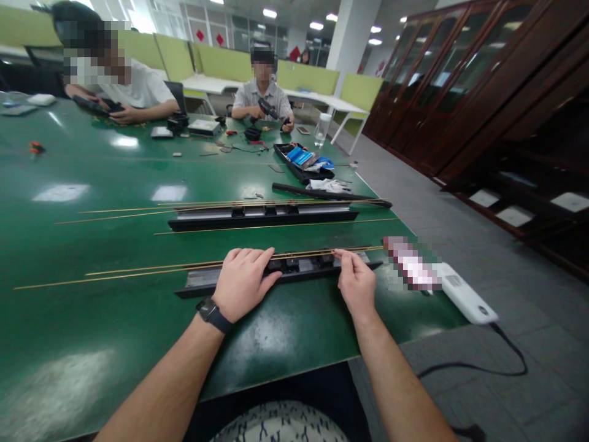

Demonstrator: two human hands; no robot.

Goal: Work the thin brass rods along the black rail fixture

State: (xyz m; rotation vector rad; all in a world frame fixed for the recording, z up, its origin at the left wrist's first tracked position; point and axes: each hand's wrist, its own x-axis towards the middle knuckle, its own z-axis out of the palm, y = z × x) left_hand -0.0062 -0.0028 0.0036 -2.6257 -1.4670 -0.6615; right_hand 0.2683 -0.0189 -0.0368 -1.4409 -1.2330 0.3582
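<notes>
1. Currently, the left hand (243,279) is lying flat, fingers extended together, pressing on the long black plastic rail (304,269) near the front edge of the green table (115,331).
2. The right hand (355,279) is pinching a thin brass rod (313,253) between thumb and fingertips, atop the rail's right portion.
3. The rod is probably handling as light and whippy, so gripping close to the rail is limiting bend. The rail appears stiff.
4. Farther back, a second black rail (262,218) is lying parallel. Beyond it, a co-worker in white (142,89) and another in grey (262,98) are sitting.

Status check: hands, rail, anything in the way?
Left hand flat on near rail. Right hand pinching brass rod over rail's right end. Second rail beyond, apart; white device right of hands, untouched.
</notes>
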